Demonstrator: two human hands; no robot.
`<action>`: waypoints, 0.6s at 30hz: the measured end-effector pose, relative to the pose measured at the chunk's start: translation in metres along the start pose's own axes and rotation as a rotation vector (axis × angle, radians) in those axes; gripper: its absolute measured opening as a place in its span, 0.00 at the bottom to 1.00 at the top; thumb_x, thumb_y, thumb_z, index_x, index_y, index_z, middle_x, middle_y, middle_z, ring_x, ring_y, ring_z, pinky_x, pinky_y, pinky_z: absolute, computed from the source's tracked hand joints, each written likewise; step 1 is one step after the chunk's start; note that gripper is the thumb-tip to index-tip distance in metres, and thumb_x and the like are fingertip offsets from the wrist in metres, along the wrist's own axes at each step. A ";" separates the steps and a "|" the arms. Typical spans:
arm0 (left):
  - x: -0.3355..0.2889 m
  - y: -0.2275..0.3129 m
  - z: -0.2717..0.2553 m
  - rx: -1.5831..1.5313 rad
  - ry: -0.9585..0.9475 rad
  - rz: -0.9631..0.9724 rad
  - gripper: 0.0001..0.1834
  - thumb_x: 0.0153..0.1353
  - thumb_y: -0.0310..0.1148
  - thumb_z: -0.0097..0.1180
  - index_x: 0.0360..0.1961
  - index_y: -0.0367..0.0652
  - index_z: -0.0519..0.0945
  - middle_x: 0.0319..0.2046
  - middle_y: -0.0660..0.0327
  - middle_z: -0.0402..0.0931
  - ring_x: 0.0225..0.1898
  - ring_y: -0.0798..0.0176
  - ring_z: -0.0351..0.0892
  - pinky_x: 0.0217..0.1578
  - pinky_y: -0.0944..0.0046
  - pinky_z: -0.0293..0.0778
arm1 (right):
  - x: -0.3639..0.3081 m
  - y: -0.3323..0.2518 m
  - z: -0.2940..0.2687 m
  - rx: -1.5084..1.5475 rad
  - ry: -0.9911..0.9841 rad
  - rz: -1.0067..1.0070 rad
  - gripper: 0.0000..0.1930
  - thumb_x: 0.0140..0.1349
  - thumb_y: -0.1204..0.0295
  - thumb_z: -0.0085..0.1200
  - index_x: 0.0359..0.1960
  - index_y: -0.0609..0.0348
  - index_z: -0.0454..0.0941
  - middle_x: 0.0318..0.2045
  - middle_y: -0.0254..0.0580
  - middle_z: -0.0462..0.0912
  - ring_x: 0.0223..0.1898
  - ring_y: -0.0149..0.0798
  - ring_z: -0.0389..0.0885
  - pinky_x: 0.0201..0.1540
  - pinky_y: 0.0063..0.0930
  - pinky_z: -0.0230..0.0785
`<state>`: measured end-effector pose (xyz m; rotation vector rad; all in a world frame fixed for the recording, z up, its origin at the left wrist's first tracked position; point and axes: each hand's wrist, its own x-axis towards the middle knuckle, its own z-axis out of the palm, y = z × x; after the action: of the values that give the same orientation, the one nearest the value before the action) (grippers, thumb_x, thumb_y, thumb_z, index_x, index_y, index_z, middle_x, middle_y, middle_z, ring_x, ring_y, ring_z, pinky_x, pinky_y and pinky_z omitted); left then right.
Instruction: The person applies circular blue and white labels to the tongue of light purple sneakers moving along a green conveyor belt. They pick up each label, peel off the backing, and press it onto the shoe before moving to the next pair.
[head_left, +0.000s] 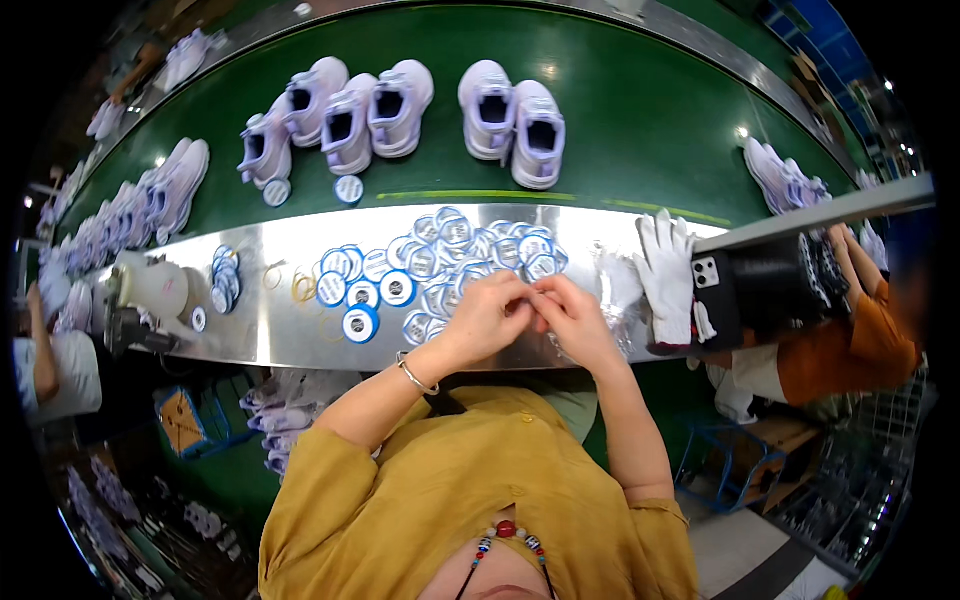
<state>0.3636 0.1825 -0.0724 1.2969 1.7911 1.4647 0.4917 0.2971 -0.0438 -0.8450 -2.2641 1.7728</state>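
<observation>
Above the metal worktop's front edge, my left hand (pixel 488 318) and my right hand (pixel 577 322) meet with fingertips pinched together. Whatever lies between them is too small or hidden to name. Just beyond my hands spreads a heap of round blue-and-white tags (pixel 455 232), some partly covered by my left hand. Several more discs, one a thick blue-rimmed tag (pixel 361 323), lie left of the heap. Beside my right hand there is crumpled transparent plastic (pixel 618 280).
Pale lilac sneakers (pixel 402 105) stand on the green conveyor (pixel 640 120) beyond the metal worktop (pixel 262 335). At right lie a white glove (pixel 664 275) and a phone (pixel 707 275). A tape dispenser (pixel 150 290) and elastic bands (pixel 303 287) are at left. Other people work on both sides.
</observation>
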 end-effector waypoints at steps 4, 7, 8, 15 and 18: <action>-0.009 0.000 -0.014 -0.538 -0.151 -0.383 0.09 0.60 0.32 0.57 0.34 0.37 0.82 0.25 0.68 0.75 0.26 0.75 0.71 0.27 0.73 0.67 | -0.007 -0.006 0.008 -0.140 -0.012 -0.210 0.06 0.64 0.75 0.49 0.41 0.62 0.74 0.23 0.48 0.79 0.24 0.42 0.79 0.28 0.31 0.68; -0.015 -0.006 -0.021 -0.646 -0.127 -0.465 0.11 0.63 0.34 0.55 0.32 0.37 0.82 0.23 0.67 0.76 0.26 0.76 0.71 0.27 0.75 0.67 | -0.007 -0.011 0.022 -0.210 0.029 -0.421 0.06 0.62 0.77 0.52 0.40 0.61 0.75 0.25 0.47 0.80 0.24 0.41 0.79 0.27 0.30 0.68; -0.018 -0.006 -0.024 -0.659 -0.114 -0.462 0.11 0.63 0.34 0.55 0.31 0.37 0.82 0.23 0.67 0.76 0.25 0.76 0.71 0.27 0.75 0.67 | -0.008 -0.011 0.024 -0.189 0.019 -0.400 0.06 0.61 0.77 0.52 0.40 0.62 0.75 0.25 0.46 0.80 0.23 0.40 0.79 0.27 0.30 0.68; -0.043 0.005 -0.057 -0.361 0.001 -0.338 0.10 0.63 0.31 0.55 0.27 0.36 0.78 0.23 0.68 0.72 0.25 0.78 0.66 0.25 0.74 0.62 | 0.003 -0.026 0.049 -0.081 -0.089 -0.332 0.04 0.59 0.75 0.56 0.33 0.64 0.77 0.22 0.39 0.78 0.19 0.29 0.71 0.24 0.22 0.63; -0.057 -0.008 -0.074 -0.234 0.006 -0.211 0.08 0.61 0.30 0.56 0.29 0.36 0.79 0.25 0.63 0.71 0.27 0.71 0.69 0.27 0.70 0.65 | 0.009 -0.026 0.062 -0.119 -0.099 -0.347 0.05 0.59 0.75 0.56 0.31 0.64 0.77 0.19 0.36 0.77 0.19 0.25 0.70 0.23 0.21 0.62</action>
<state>0.3242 0.0972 -0.0682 0.9590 1.6463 1.5072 0.4481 0.2453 -0.0393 -0.3554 -2.4174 1.5676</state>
